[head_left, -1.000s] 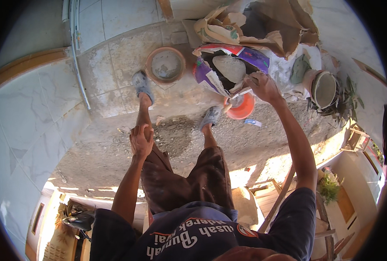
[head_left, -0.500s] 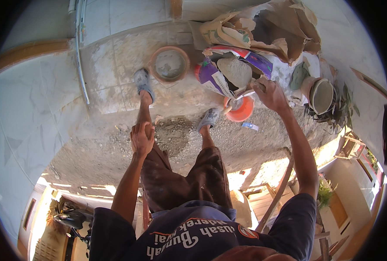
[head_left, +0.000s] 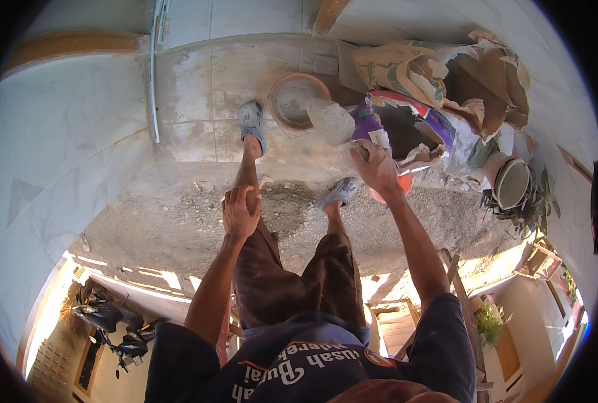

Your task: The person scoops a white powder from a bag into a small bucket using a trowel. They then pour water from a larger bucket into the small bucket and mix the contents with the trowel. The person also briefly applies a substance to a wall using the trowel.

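Observation:
My right hand (head_left: 377, 168) is closed, palm down, round the handle of what looks like a trowel. A heap of pale grey powder (head_left: 331, 121) rides on its blade, which is hidden beneath. The heap hangs by the right rim of a round terracotta-coloured basin (head_left: 272, 102) with grey material inside. Just beyond my right hand gapes a torn purple, white and red bag (head_left: 364, 122), dark inside. Partly covered by that hand is an orange bucket (head_left: 405, 181). My left hand (head_left: 240, 213) rests on my left knee, fingers loosely draped and holding nothing.
A torn brown paper sack (head_left: 387, 66) lies behind the purple bag. Farther right a round pot (head_left: 514, 183) stands by some leaves. Grey gravel (head_left: 285, 201) lies between my feet in clogs. A pale tiled wall (head_left: 77, 127) rises at left.
My right hand has moved left from the torn bag, carrying the powder heap out of it to the basin's edge. My left hand stays on the knee. The view has shifted slightly.

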A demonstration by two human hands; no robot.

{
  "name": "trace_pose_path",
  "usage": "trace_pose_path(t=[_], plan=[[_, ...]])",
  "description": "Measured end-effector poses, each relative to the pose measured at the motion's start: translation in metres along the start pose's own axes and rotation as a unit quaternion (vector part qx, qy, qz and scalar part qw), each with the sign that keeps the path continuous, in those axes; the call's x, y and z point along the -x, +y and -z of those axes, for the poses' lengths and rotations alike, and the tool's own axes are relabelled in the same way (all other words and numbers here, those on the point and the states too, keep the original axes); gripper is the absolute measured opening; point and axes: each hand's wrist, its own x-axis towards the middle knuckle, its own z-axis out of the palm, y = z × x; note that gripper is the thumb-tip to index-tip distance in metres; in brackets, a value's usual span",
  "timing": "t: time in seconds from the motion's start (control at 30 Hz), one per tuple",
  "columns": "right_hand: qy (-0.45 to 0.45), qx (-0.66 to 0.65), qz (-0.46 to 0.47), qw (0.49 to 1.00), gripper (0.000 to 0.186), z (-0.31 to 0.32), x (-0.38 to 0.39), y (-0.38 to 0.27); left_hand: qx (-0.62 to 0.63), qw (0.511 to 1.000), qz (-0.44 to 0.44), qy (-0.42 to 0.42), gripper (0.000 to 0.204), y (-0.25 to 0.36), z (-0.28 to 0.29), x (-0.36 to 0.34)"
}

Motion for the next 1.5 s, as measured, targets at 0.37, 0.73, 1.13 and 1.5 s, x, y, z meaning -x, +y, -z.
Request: trace_pose_path(t=[0.37,0.73,1.13,1.5], plan=[[0.009,0.252,-0.078,0.964,0.045,-0.258,-0.112,0.183,0.031,0.998,-0.046,-0.002,0.031,-0.008,0.015,-0.013],[-0.106,0.214,-0.118,0.964,0.055,-0.288,-0.116,0.183,0.045,0.999,0.003,-0.016,0.041,-0.024,0.017,-0.012],[-0.088,0.029,-0.308,0.947,0.059,-0.325,-0.109,0.147,0.033,0.999,0.004,-0.021,0.040,-0.018,0.016,-0.014],[-0.037,-0.187,-0.472,0.861,0.044,-0.326,-0.129,0.107,0.032,0.999,-0.001,-0.018,0.038,-0.018,0.013,-0.011]])
